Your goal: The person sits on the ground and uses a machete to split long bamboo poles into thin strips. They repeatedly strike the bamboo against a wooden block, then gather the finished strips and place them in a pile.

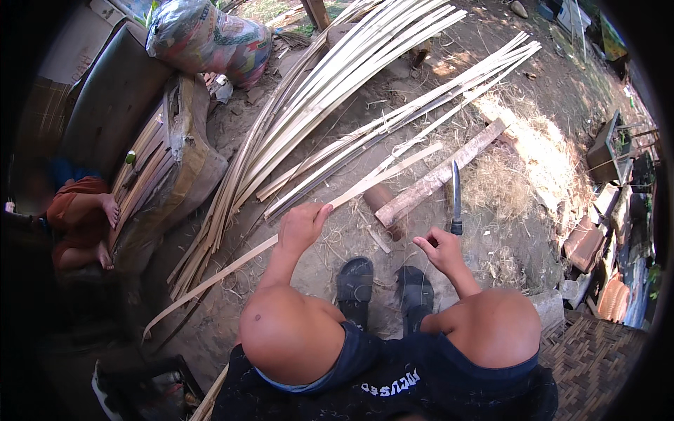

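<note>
Knees (291,333) low; left hand (300,226) grips strip (281,238) (right hand (441,249): knife (456,196)).

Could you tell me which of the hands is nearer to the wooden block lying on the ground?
Right. The right hand, holding a knife upright, is just right of the wooden block's near end; the left hand, gripping a bamboo strip, sits farther left.

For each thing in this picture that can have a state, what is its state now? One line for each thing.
left hand: closed around the bamboo strip
bamboo strip: lifted off the ground, slanting up to the right
right hand: closed on the knife handle
knife: held upright, blade pointing away, touching nothing
wooden block: lying flat on the ground
bamboo strip pile: loose, lying on the ground
stuffed sack: full, lying on its side
</note>
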Available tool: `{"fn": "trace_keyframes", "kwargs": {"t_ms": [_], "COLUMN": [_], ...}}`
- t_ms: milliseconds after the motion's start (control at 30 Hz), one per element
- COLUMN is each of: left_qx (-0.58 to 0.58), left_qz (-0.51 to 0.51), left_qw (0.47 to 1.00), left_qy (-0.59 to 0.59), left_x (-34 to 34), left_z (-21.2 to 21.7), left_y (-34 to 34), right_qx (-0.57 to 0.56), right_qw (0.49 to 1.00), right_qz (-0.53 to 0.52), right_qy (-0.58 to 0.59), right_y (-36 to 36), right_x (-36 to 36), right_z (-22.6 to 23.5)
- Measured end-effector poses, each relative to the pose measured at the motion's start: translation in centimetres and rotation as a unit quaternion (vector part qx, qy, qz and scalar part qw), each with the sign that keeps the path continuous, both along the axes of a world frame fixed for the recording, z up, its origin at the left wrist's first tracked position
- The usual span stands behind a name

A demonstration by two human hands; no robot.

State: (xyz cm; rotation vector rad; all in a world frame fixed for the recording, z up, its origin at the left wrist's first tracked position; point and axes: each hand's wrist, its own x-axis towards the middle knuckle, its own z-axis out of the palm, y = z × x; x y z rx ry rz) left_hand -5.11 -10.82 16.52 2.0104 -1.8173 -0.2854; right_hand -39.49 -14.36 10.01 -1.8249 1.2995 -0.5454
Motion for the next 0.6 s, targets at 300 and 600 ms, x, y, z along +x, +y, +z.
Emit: {"fn": "trace_keyframes", "kwargs": {"t_ms": [300, 600], "left_qx": [-0.006, 0.008], "left_qz": [0.055, 0.055], "left_qw": [0.998, 0.997], "left_qy": [0.007, -0.053], "left_x": [7.2, 8.5], "left_z": [-3.2, -5.9], "left_y": [-4.6, -4.2], "right_qx": [-0.068, -0.049], "right_qw": [0.995, 0.993], "right_qz": [-0.062, -0.076], "right_qy": [0.022, 0.077], "right_y": [-1.1, -2.1], "right_x": [-4.7, -7.7], "right_z": [-3.9, -6.4]}}
